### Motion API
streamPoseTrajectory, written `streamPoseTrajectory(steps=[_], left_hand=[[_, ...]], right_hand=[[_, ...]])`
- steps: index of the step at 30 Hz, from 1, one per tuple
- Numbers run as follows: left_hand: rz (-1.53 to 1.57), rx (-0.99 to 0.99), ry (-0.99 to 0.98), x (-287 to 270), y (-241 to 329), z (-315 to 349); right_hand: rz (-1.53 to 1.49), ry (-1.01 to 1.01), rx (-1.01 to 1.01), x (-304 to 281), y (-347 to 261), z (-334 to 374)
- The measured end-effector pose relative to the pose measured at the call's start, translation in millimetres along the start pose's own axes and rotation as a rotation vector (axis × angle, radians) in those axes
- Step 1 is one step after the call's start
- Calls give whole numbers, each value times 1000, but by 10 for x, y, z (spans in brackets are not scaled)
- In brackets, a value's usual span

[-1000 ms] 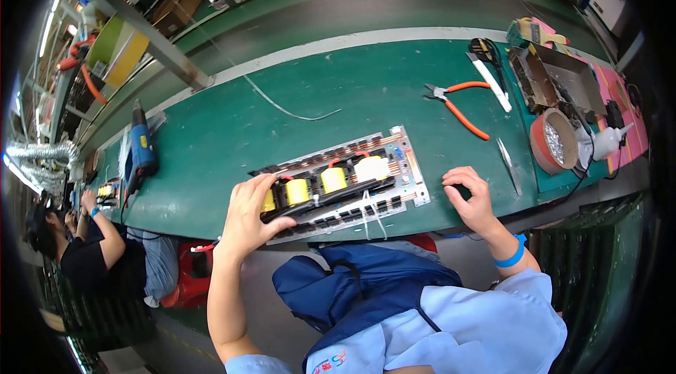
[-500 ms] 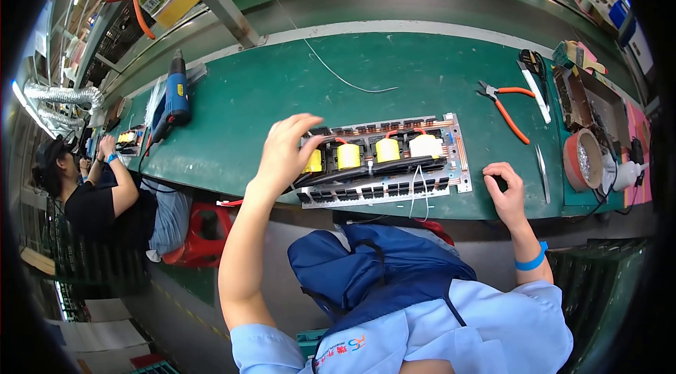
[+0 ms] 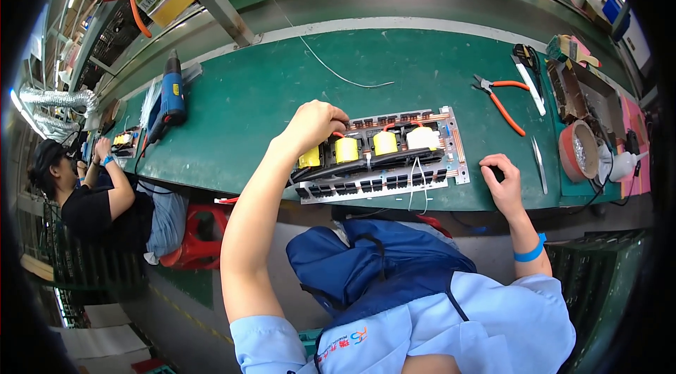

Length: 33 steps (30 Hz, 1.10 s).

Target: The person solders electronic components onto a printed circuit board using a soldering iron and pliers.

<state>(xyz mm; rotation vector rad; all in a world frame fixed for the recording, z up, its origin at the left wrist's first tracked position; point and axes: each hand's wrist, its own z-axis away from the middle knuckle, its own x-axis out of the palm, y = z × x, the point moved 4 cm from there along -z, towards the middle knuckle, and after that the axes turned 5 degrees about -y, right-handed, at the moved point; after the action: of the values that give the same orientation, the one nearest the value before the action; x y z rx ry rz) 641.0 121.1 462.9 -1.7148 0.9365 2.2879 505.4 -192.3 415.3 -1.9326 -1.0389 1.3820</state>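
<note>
In front of me on the green bench lies a long circuit board assembly (image 3: 455, 148) with a metal base, several yellow-wrapped coils (image 3: 346, 150) and rows of black parts. A black-sleeved cable bundle (image 3: 352, 168) runs along it, and thin white wires (image 3: 420, 184) hang off its near side. My left hand (image 3: 317, 125) is over its far left corner, fingers closed together at the edge; what they pinch, if anything, is hidden. My right hand (image 3: 504, 182) rests at the bench's near edge, right of the assembly, loosely curled with thumb and fingers apart and nothing visible in it.
Orange-handled cutters (image 3: 503, 103), tweezers (image 3: 539, 165) and a white blade-like tool (image 3: 528, 84) lie at the right, near a round tub (image 3: 579, 151). A blue heat gun (image 3: 172, 96) stands far left. Another person (image 3: 98, 194) works beyond it.
My left hand has moved from raised, spread fingers to closed fingers at the assembly's far left edge. My right hand stays by the bench edge. The view has shifted slightly.
</note>
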Motion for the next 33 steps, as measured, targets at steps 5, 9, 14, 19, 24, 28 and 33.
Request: streamPoseTrajectory(steps=[5,9,14,19,24,28,33], left_hand=[[-37,-1,14,28,-22,0],[-103,45,42,19,38,-18],[-95,84,65,24,62,-27],[-102,68,70,34,-10,5],[-56,-7,52,15,28,-5],[26,-27,68,-4,17,81],[-20,-50,214,-149,35,393]], right_hand=[[12,-1,-11,30,17,-11],[4,8,-11,29,26,3],[8,24,0,-18,15,28],[10,22,-43,46,35,-5],[29,29,-39,9,44,2],[35,24,-52,13,33,-3],[28,17,-67,34,-43,-21]])
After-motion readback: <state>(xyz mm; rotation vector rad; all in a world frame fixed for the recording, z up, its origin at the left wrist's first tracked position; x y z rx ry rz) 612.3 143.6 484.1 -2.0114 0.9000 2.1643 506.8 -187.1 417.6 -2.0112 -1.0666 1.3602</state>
